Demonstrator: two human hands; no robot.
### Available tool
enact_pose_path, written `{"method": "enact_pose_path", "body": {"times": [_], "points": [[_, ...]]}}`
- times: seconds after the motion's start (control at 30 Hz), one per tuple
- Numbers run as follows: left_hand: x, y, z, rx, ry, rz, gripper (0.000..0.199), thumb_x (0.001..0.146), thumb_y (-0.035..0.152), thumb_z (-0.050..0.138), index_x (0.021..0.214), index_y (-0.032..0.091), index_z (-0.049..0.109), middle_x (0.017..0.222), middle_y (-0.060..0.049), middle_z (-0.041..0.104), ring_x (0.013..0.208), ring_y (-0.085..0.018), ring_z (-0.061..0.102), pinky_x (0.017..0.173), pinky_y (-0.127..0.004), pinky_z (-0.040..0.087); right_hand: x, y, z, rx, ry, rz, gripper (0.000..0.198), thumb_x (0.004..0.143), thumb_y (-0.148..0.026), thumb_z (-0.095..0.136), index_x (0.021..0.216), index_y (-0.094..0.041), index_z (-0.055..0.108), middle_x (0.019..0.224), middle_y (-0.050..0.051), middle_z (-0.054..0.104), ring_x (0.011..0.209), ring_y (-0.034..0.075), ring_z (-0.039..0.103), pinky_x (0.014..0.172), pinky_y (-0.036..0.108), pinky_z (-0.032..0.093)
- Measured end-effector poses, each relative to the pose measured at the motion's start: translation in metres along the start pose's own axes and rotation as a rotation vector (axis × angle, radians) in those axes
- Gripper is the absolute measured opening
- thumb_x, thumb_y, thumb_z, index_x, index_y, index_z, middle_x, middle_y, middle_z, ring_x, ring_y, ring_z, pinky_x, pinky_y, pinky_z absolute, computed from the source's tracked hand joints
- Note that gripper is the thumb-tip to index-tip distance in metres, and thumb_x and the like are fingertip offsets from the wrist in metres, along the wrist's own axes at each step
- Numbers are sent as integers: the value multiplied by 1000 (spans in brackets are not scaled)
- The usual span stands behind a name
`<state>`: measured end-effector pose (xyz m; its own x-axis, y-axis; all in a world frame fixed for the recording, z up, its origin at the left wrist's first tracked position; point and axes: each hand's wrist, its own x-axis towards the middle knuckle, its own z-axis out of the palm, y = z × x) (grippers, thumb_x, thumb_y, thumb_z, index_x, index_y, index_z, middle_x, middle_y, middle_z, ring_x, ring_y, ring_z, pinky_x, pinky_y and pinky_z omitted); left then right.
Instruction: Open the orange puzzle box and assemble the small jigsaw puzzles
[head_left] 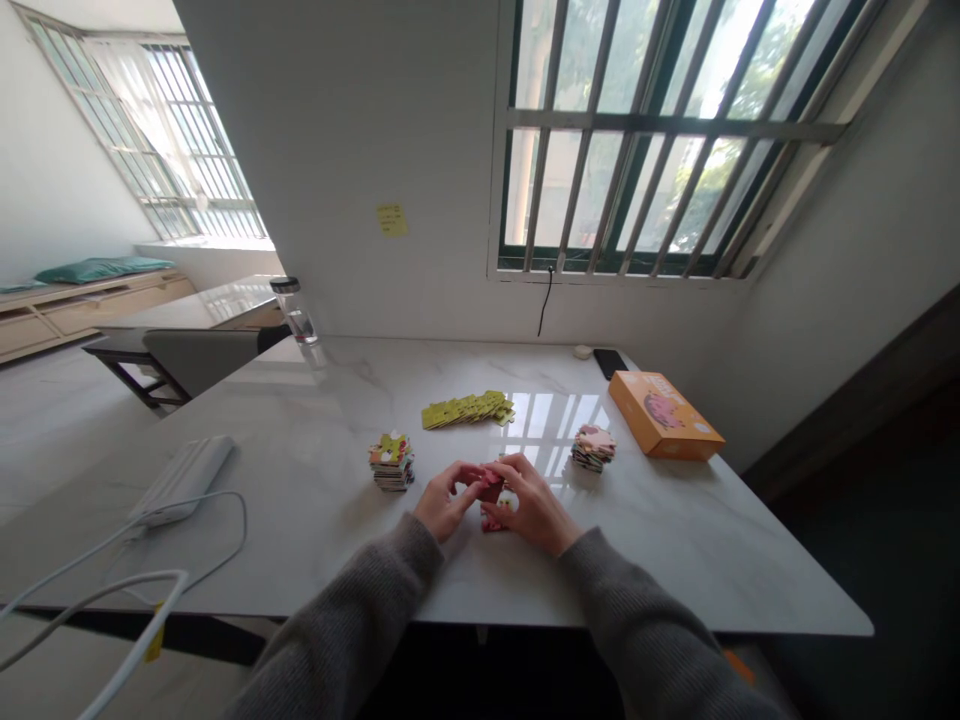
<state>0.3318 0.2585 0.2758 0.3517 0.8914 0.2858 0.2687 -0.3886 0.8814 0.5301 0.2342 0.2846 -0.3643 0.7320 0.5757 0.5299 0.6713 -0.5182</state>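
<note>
Near the front middle of the table, my left hand point(448, 500) and my right hand point(534, 505) meet around a dark red puzzle piece point(491, 487). Fingers of both hands pinch it from either side. Just below it, partly hidden by my right hand, a pink and white puzzle piece point(493, 518) lies on the table. To the left stands a stack of puzzle pieces point(391, 462) with a green and orange top. On the right is another stack of puzzle pieces point(593, 447), pinkish on top. Behind my hands, yellow-green puzzle pieces point(468, 410) lie fanned in an overlapping row.
An orange box point(664, 415) sits at the right, with a black phone point(610, 363) and a small white round object point(583, 352) behind it. A clear bottle point(295, 312) stands at the back left corner. A white power strip point(187, 480) with cables lies at the left.
</note>
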Motion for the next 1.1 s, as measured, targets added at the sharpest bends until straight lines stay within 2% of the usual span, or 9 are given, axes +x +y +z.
{"method": "enact_pose_path", "body": {"times": [0.07,0.2,0.3,0.37,0.53,0.67,0.73,0.9,1.1], "points": [[2,-2,0,-42,5,-15,23,92,39,58,101,19,64,99,-7,74,89,-22,67,74,-32,42,0,-3,3,44,11,19,51,82,-23,71,131,-26,53,113,9,53,103,24,57,90,40,54],[0,-2,0,-49,19,23,26,91,33,60,112,20,56,91,-4,73,85,-20,67,75,-32,41,2,-2,2,137,103,162,37,93,-25,56,129,-23,53,97,5,56,88,19,59,83,37,53],[-3,1,0,-7,-61,59,25,91,30,60,112,21,54,87,-2,73,82,-19,66,79,-33,42,3,0,1,253,23,218,34,96,-29,52,129,-22,54,83,1,60,75,16,58,74,33,51],[-4,2,0,70,-36,89,19,91,29,58,108,22,56,89,-3,71,83,-20,65,80,-34,43,3,1,2,311,-28,261,29,95,-33,52,121,-22,60,79,0,63,70,15,58,69,31,49],[-5,3,3,325,29,315,31,80,26,69,109,21,60,109,-9,61,101,-25,58,91,-40,44,5,6,4,499,71,414,28,90,-43,59,104,-19,61,77,1,67,70,16,63,65,30,49],[-7,3,3,435,0,404,31,79,20,68,109,21,59,111,-9,60,104,-26,55,92,-42,43,5,9,4,595,25,435,29,88,-47,61,98,-19,60,73,1,68,68,17,64,66,31,50],[-8,2,2,467,-46,396,31,78,19,69,107,21,59,111,-8,61,103,-25,54,92,-42,42,5,12,1,492,62,429,28,91,-45,57,100,-20,62,73,1,67,67,17,61,66,31,49],[-12,1,0,548,-223,295,26,77,27,73,99,22,60,111,-6,62,106,-27,51,91,-43,38,3,28,-16,9,255,368,22,94,-28,49,107,-19,64,84,5,64,77,20,58,77,36,47],[-13,5,1,587,-288,240,21,77,28,71,93,21,59,104,-4,62,103,-26,51,90,-42,36,-5,37,-20,-205,36,220,18,91,-17,52,102,-22,66,105,8,61,104,25,54,95,41,46]]}}
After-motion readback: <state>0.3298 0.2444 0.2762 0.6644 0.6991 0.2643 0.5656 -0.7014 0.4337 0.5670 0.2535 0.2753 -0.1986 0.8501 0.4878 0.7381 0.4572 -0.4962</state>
